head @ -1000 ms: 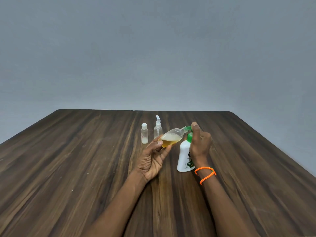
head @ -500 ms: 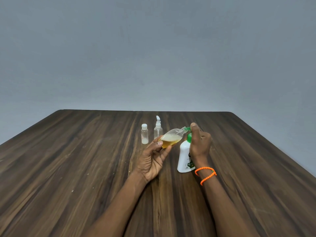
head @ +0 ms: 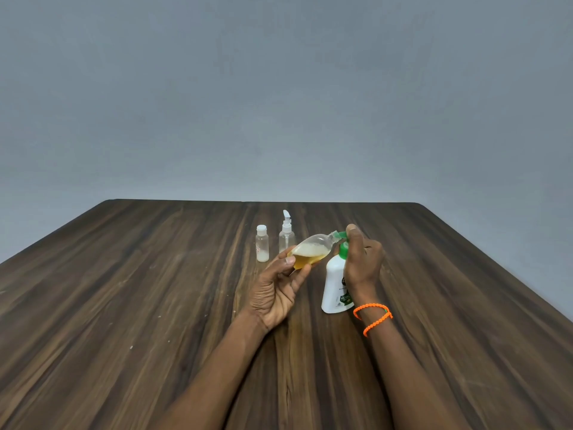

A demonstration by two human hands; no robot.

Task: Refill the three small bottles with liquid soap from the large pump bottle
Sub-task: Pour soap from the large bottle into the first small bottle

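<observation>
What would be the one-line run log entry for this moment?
step: filling | left hand: holds tilted small bottle at green nozzle | right hand: on large pump bottle | waiting: capped bottle, spray bottle

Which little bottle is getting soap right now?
Find the white pump bottle with the green top on the wooden table. The small bottle being filled lies tilted in the left hand at its spout. Only it holds amber soap.
</observation>
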